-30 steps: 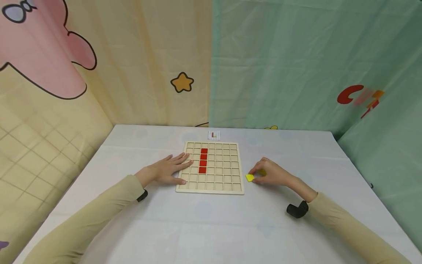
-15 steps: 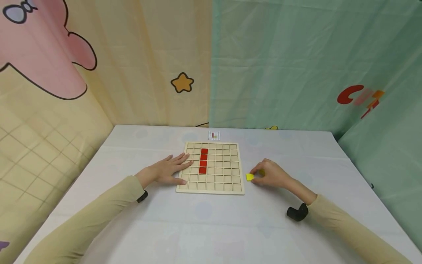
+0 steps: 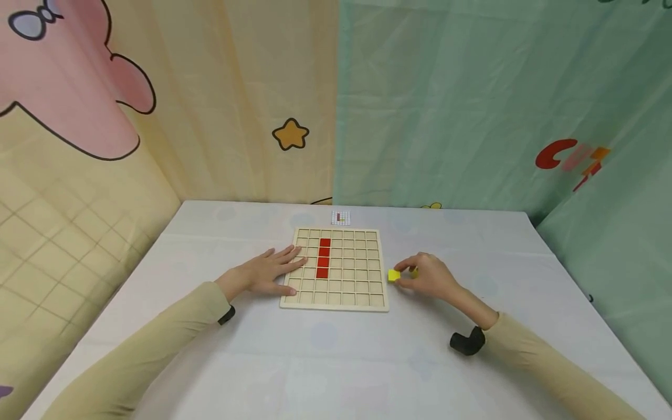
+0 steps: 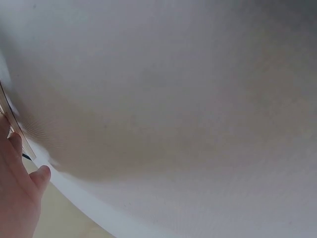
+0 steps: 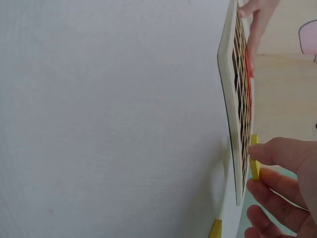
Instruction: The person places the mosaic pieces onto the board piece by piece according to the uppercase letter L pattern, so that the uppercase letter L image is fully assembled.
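Observation:
A pale wooden grid board [image 3: 335,308] lies on the table, with a column of several red square tiles [image 3: 323,258] set in its cells. My left hand [image 3: 264,273] rests on the board's left edge with fingers spread and straight. Just off the right edge, my right hand [image 3: 429,276] pinches a yellow square tile [image 3: 394,275] between thumb and fingers. The right wrist view shows this yellow tile [image 5: 254,157] held up beside the board. A second yellow tile [image 5: 215,229] lies on the table below that hand; in the head view the fingers partly hide it.
Behind the board lies a small card [image 3: 340,218] printed with a grid and coloured squares. White cloth covers the table [image 3: 325,361]. Printed curtains [image 3: 436,105] enclose its back and sides. Black wrist-worn devices [image 3: 467,342] sit at both sleeves.
My right hand has shifted slightly left with the yellow tile, bringing it up close to the board's right edge. My left hand stays on the board.

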Demonstrator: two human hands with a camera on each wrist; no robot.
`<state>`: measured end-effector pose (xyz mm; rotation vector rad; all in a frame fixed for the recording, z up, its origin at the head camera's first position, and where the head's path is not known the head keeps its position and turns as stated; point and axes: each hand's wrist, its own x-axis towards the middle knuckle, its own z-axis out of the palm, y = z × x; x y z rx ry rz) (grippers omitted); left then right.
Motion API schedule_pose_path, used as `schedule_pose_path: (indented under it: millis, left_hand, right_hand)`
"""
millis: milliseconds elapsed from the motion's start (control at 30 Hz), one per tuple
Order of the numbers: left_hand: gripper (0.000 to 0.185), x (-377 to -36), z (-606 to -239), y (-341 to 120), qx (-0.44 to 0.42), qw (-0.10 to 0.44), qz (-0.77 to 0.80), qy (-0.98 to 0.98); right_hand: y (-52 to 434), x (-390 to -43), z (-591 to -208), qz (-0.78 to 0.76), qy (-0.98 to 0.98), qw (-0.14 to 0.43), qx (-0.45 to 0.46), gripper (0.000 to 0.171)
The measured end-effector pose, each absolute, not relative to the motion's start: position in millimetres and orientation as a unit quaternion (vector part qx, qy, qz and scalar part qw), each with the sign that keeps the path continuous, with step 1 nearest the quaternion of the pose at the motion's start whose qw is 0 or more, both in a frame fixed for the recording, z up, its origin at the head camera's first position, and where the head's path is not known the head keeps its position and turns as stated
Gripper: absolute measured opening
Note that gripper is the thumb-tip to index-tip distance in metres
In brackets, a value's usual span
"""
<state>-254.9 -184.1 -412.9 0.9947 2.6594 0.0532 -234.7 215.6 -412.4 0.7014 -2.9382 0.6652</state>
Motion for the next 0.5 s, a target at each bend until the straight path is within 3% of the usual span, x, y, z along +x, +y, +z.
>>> schedule_pose_path:
  millis: [500]
  left_hand:
    - [0.083,-254,-414,-184,0.339,0.153,0.007,0.928]
  right_hand:
    - [180,-238,-410,0.263,-0.931,0.082,0.242,0.025]
